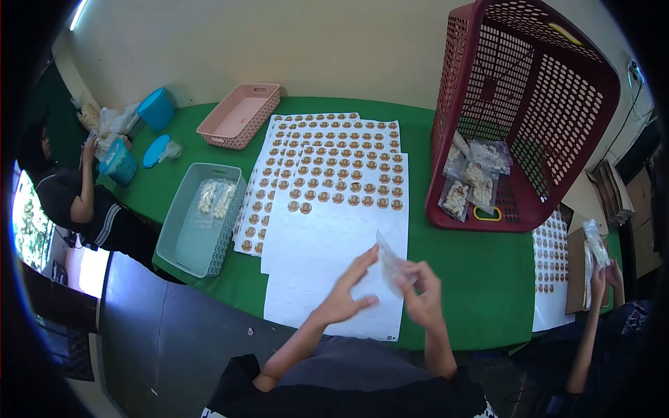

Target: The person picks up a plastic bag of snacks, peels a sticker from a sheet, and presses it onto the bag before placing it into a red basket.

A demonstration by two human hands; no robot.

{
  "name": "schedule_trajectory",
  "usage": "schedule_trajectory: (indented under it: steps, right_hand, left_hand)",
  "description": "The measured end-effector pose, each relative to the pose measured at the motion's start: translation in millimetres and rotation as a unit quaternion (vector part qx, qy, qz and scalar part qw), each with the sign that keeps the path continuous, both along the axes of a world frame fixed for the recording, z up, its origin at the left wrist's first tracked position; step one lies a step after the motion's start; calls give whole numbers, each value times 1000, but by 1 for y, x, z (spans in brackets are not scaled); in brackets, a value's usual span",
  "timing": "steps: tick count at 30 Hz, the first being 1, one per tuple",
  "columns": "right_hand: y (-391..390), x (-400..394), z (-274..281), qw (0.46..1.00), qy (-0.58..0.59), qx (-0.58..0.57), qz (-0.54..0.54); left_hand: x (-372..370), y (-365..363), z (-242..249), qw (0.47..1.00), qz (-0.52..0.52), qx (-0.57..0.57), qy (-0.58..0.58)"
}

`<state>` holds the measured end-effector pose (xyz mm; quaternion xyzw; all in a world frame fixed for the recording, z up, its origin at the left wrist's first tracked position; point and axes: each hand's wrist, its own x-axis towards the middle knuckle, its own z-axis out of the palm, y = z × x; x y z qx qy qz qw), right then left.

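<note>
My right hand (422, 295) grips a small clear plastic packet (389, 262) of pale snacks, held upright just above the sticker sheets. My left hand (350, 288) hovers beside it with fingers spread, fingertips touching the packet's left side. Both hands are over the bare lower part of the top white sticker sheet (327, 244), whose upper rows carry several round brown stickers (345, 182).
A tipped dark red basket (557, 104) holds several snack packets (472, 181). A grey-green bin (178, 230) at left holds packets; a pink basket (240, 115) stands behind. One person sits at far left, another person's hands (605, 275) hold a packet at right.
</note>
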<state>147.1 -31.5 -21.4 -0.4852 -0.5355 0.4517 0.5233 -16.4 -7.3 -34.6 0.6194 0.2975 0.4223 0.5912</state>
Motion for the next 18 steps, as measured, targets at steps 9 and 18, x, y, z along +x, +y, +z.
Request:
schedule_trajectory:
  steps: [9,18]
  right_hand:
    - [7,-6,10,986,-23,102,-127]
    - [4,-7,-4,990,-93,104,-34]
  left_hand:
    - [0,-4,1,995,62,-70,-18]
    - [1,-3,3,985,91,122,77]
